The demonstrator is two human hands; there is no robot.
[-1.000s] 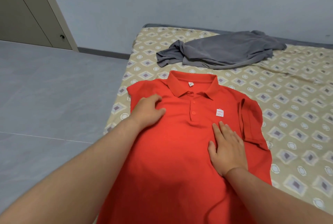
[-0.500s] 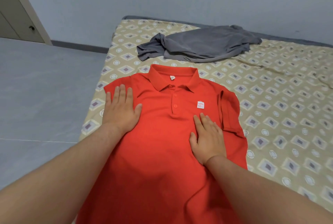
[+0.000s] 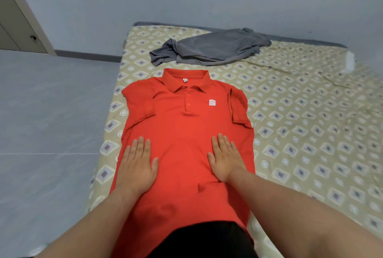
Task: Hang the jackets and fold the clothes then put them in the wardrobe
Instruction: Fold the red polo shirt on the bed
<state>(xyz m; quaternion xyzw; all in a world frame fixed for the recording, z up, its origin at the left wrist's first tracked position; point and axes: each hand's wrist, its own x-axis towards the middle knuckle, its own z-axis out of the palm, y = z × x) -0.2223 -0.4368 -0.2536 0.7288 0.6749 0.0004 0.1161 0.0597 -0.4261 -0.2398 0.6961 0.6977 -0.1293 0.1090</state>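
Observation:
A red polo shirt (image 3: 182,131) lies face up on the patterned mattress (image 3: 300,125), collar away from me, both short sleeves folded in over the chest. My left hand (image 3: 136,164) presses flat on the shirt's left side at waist height, fingers straight. My right hand (image 3: 224,160) lies flat on the right side at about the same height. A crumpled grey garment (image 3: 211,49) lies on the mattress beyond the collar.
The mattress sits on a grey tiled floor (image 3: 47,123) with its left edge just beside the shirt. A beige door (image 3: 18,27) with a small knob stands at the back left. A plain wall runs behind the mattress.
Both hands have slid down the shirt from the chest toward the waist, the left hand going from curled to flat. The left sleeve now lies folded inward.

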